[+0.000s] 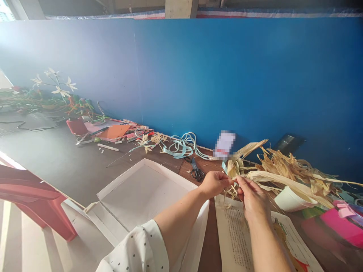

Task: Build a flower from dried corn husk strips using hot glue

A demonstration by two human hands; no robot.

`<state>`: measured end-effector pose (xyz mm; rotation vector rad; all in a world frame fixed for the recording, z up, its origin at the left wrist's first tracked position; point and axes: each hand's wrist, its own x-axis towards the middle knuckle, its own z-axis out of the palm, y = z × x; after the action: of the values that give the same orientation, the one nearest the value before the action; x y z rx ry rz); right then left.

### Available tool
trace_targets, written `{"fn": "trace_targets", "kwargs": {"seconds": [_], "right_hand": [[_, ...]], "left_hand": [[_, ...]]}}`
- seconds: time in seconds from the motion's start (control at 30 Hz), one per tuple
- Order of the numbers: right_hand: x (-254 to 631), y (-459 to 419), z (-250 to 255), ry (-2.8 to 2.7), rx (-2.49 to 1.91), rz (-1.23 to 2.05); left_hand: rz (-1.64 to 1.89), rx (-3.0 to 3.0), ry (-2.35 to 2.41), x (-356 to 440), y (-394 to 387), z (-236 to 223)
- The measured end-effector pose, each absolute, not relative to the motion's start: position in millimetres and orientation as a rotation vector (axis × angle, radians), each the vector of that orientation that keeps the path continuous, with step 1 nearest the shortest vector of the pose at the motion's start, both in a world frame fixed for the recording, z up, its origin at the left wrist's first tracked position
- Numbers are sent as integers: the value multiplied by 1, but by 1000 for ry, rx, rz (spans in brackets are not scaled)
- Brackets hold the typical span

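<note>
My left hand (216, 182) and my right hand (251, 196) meet at the fingertips above the table's edge of scraps. Both are closed in a pinch on a small pale strip of corn husk (233, 187), mostly covered by the fingers. Right behind them lies a heap of dried corn husks (279, 168), with one long pale husk stretching to the right. Below my hands is an open printed booklet (233, 230). Black-handled scissors (197, 172) rest just left of my left hand.
A white cardboard box lid (144, 200) lies at front left. A white cup (293, 200) is tipped at right beside a pink bag (344, 226). Coiled pale-blue cord (184, 145), husk flowers (146, 142) and coloured paper (116, 132) line the blue partition (227, 75). A red stool (31, 196) stands left.
</note>
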<state>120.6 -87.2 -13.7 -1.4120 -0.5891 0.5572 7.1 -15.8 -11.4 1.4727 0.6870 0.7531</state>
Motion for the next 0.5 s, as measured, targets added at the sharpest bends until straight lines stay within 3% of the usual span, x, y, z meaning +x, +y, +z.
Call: {"fn": "trace_targets", "kwargs": {"seconds": [0.5], "right_hand": [[125,-87,-18,-725,-1469,436]], "left_hand": [[688,1468,714,9,-14,-15]]}}
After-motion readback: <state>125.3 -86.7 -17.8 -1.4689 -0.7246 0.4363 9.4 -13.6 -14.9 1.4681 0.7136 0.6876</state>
